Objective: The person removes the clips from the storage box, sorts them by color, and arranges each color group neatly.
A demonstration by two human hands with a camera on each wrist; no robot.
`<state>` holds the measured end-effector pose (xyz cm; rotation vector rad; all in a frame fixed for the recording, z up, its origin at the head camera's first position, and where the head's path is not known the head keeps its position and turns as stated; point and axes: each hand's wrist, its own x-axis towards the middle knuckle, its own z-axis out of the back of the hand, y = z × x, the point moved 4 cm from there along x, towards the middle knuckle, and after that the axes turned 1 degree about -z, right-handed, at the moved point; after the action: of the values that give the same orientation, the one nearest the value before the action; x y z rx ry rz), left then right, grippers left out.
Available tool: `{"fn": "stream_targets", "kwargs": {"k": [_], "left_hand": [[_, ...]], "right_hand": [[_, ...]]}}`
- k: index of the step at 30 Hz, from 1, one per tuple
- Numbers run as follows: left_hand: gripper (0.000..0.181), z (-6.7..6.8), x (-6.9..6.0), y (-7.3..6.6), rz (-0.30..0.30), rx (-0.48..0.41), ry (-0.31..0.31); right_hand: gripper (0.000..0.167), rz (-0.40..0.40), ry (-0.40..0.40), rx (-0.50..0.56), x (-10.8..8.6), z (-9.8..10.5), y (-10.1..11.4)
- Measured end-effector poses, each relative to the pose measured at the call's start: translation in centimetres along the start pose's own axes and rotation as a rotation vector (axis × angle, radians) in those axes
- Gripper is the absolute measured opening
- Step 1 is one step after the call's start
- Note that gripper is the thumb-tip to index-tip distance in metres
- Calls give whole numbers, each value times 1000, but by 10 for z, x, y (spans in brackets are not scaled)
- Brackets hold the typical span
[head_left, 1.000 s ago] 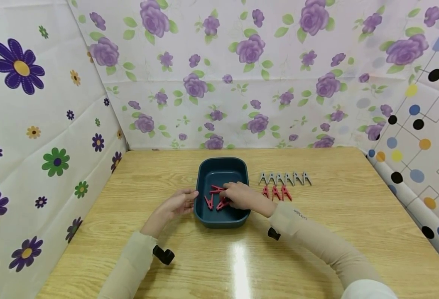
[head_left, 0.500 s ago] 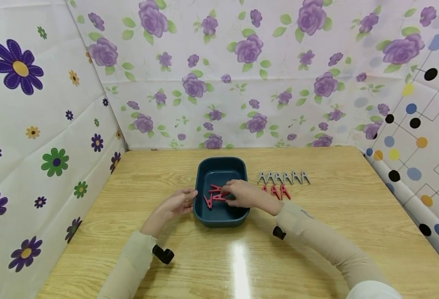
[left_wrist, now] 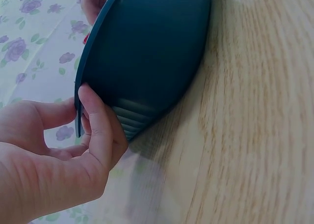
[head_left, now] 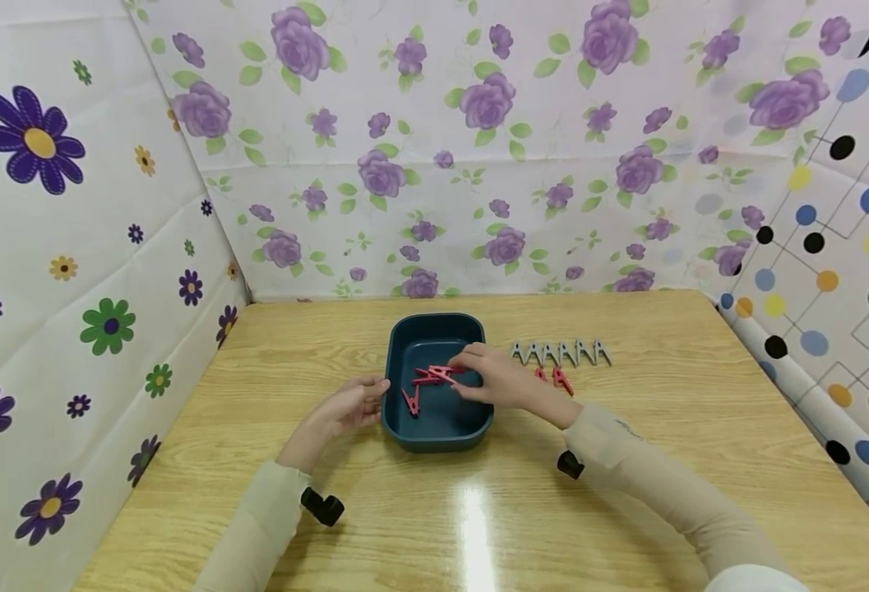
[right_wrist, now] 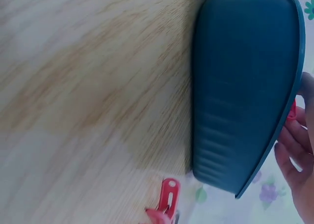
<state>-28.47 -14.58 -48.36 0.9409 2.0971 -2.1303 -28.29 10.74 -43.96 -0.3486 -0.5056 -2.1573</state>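
A dark blue plastic bin [head_left: 437, 444] stands on the table. My left hand [head_left: 353, 404] pinches its left rim; in the left wrist view, the thumb and fingers lie on either side of the bin's edge. Over the bin's right side, my right hand [head_left: 496, 376] holds a red clothespin [head_left: 443, 374] by the fingertips. Only a red bit of that clothespin [right_wrist: 292, 111] shows in the right wrist view, beyond the bin wall. Another red clothespin [head_left: 413, 401] lies at the left inside the bin, and one more [head_left: 423, 379] is partly behind the held one.
Right of the bin, several grey clothespins [head_left: 560, 353] stand in a row. Red clothespins [head_left: 563, 381] stand in front of them, partly covered by my right forearm. Patterned cloth [head_left: 434, 164] hangs behind the wooden table [head_left: 316, 337].
My right hand has lifted a little and moved right and away from me, and the red clothespin has moved farther back in the bin with it. The left hand stays on the rim.
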Motion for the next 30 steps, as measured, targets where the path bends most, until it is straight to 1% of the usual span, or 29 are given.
{"fn": "stream_targets", "kwargs": {"k": [3,7,8,13,17,21,25,30], "left_hand": [[36,0,0,0,-1,-7,-9],[35,0,1,0,3,-8,-15],[35,0,1,0,6,-11,-17],[36,0,1,0,1,-10,-14],[28,-1,1,0,8,-8,-14],[24,-1,0,0,16,-12,-15],[26,0,0,-2,12,-9,-24],[30,0,0,-2,18,2,-17]], "right_hand": [[29,-29,-38,47,-5,6,-3],[29,-86,-52,127,-10,14,-6],[29,-96,-58,133,-11,16,-7],[28,-146,-88,77,-17,25,-13],[27,-200,-98,100,-28,28,-21],[26,-259,-119,152,-40,35,-29],[25,-322,-143,213,-47,41,-36],[21,-373,-142,197,-57,41,-44]]}}
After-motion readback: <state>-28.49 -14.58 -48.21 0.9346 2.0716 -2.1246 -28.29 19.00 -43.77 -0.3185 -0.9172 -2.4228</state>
